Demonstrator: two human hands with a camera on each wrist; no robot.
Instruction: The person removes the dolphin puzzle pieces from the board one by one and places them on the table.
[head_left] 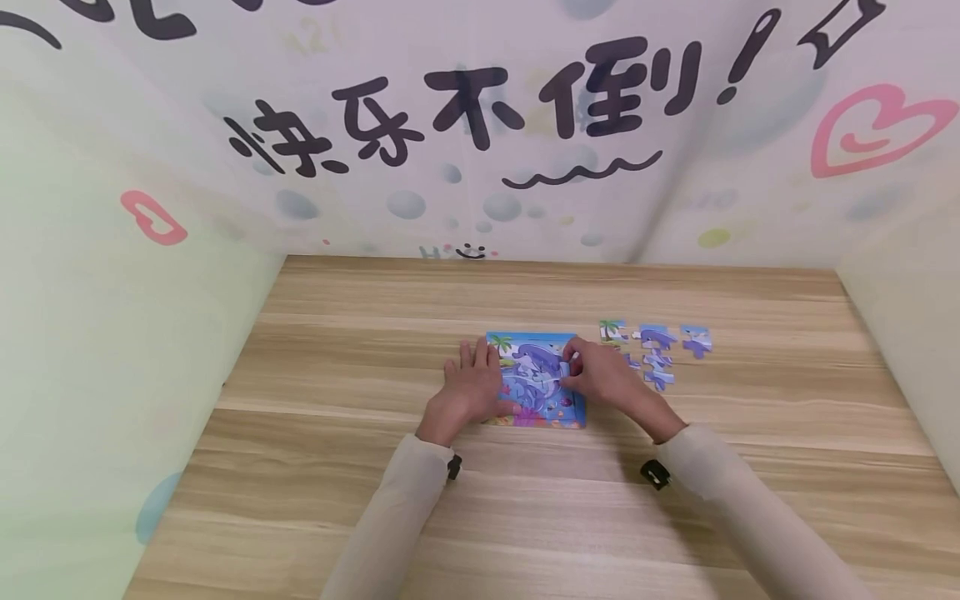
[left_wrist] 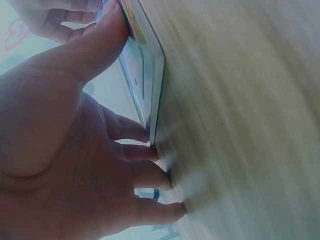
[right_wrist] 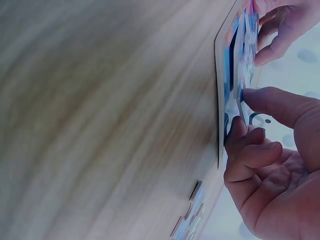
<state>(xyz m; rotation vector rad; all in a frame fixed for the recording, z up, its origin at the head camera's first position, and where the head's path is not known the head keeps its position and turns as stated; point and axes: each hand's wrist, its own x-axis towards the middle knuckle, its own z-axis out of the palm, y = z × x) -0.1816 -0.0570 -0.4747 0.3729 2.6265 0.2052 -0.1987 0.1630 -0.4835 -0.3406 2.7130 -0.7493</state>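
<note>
The right hand's [head_left: 606, 375] grip pinches a thin pale-blue puzzle piece [right_wrist: 243, 111] between thumb and curled fingers at the board's right side. The left hand [head_left: 472, 393] has its fingers spread along the left edge, thumb resting on the lower part. Between them, the flat rectangular blue-bordered dolphin puzzle board [head_left: 581, 410] lies on the light wood-grain bench [head_left: 337, 358]. Right of it lie loose purple-and-blue cardboard-like dolphin pieces [head_left: 659, 337] and a green palm-tree piece [head_left: 611, 331].
</note>
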